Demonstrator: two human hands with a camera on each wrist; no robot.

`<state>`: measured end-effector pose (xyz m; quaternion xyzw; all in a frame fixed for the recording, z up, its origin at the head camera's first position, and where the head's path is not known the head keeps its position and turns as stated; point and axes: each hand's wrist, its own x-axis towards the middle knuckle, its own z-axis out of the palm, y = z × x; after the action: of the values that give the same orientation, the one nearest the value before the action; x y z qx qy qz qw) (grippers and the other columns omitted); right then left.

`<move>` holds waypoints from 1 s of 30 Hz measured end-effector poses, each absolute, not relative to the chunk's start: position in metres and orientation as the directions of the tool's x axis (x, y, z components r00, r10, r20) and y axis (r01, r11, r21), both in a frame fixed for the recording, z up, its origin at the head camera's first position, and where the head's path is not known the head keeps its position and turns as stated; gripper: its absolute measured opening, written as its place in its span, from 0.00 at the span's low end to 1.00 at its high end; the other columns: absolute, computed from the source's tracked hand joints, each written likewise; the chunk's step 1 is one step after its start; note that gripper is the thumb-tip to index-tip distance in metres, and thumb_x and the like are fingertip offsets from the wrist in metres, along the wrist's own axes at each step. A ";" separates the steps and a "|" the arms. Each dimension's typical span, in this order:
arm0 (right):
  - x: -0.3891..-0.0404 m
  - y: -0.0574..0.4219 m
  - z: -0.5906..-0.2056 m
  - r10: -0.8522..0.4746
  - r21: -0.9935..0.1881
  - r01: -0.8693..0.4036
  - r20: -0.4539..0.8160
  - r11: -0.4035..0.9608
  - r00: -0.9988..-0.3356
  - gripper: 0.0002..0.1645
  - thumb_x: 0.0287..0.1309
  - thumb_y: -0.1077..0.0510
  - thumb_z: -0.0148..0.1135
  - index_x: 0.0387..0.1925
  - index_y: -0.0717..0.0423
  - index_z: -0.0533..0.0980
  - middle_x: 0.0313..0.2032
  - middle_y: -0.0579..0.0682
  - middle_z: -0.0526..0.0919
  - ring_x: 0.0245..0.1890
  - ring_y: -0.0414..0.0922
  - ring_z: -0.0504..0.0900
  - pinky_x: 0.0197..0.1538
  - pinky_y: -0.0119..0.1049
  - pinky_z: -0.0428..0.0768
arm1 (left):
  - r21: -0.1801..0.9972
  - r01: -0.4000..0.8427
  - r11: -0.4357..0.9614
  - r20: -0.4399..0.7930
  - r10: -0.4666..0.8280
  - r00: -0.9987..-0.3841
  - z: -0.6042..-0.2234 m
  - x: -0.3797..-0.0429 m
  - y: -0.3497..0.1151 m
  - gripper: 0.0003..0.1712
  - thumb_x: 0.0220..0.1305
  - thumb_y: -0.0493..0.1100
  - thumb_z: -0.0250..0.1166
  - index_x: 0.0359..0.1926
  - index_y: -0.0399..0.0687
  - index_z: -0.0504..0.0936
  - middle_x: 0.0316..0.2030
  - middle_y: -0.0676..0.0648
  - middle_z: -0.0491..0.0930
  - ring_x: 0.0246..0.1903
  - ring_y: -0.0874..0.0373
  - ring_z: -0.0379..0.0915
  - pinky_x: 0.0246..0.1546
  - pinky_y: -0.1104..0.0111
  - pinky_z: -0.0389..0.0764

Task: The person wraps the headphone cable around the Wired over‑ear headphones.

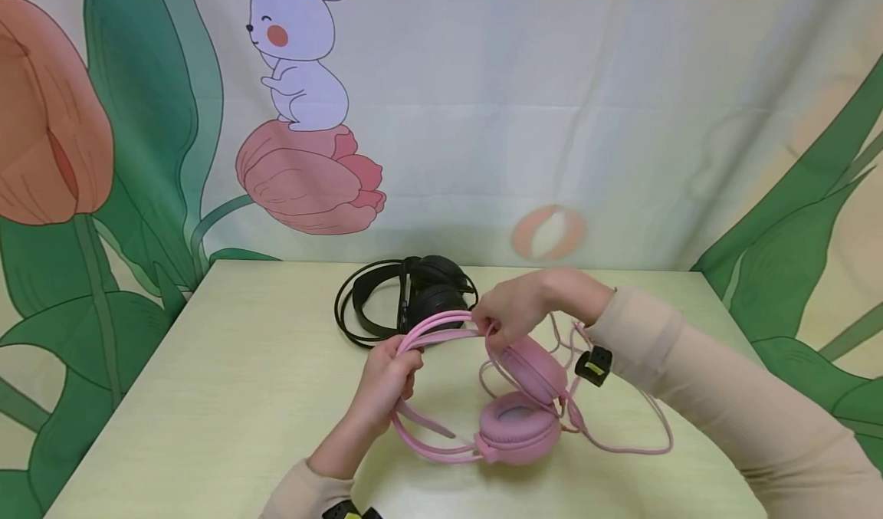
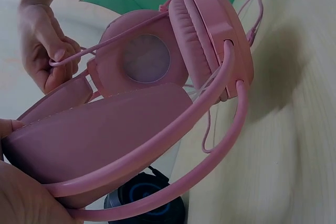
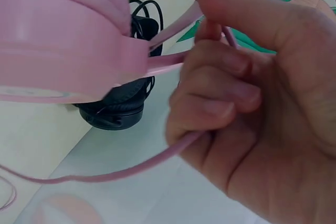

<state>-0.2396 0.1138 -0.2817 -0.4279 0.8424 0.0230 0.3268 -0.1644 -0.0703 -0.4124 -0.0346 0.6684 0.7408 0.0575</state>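
Pink over-ear headphones are held tilted over the table, ear cups toward the right. My left hand grips the top of their headband, thumb on one side. The right hand, by the upper ear cup, has its fingers curled round a pink cable. In the left wrist view, that cable runs taut from the right fingertips across the far cup to the near one. The lower ear cup's cushion faces up in the head view.
Black headphones with a looped black cable lie behind the pink pair, toward the table's back edge. More pink cable trails over the pale tabletop at right. A printed curtain hangs behind the table.
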 end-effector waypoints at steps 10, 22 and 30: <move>-0.246 0.115 -0.287 -0.842 -0.271 -0.805 -0.289 0.528 -0.456 0.05 0.49 0.59 0.59 0.23 0.51 0.71 0.22 0.39 0.71 0.22 0.33 0.67 0.28 0.25 0.67 | 0.981 -0.128 -0.145 -0.126 0.022 -0.992 -0.408 -0.166 -0.075 0.03 0.50 0.29 0.49 0.28 0.37 0.68 0.10 0.53 0.56 0.09 0.63 0.49 0.11 0.74 0.52; -0.251 0.119 -0.292 -0.881 -0.229 -0.851 -0.106 0.473 -0.461 0.19 0.48 0.49 0.65 0.15 0.48 0.65 0.16 0.37 0.61 0.18 0.32 0.59 0.23 0.25 0.57 | 0.976 -0.114 -0.184 -0.096 0.105 -0.990 -0.404 -0.165 -0.090 0.04 0.50 0.29 0.48 0.30 0.37 0.66 0.10 0.53 0.54 0.09 0.65 0.47 0.11 0.75 0.50; -0.255 0.124 -0.297 -0.882 -0.418 -0.778 -0.175 0.468 -0.436 0.16 0.54 0.47 0.61 0.18 0.46 0.67 0.18 0.37 0.64 0.19 0.32 0.62 0.25 0.26 0.59 | 0.975 -0.072 -0.209 -0.021 0.239 -0.971 -0.409 -0.164 -0.105 0.06 0.49 0.28 0.44 0.31 0.37 0.65 0.11 0.53 0.53 0.10 0.66 0.46 0.11 0.75 0.49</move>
<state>-0.2551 0.1243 -0.2974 -0.4966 0.8360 -0.1390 0.1874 -0.1641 -0.1052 -0.4086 0.0673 0.6207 0.7746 0.1006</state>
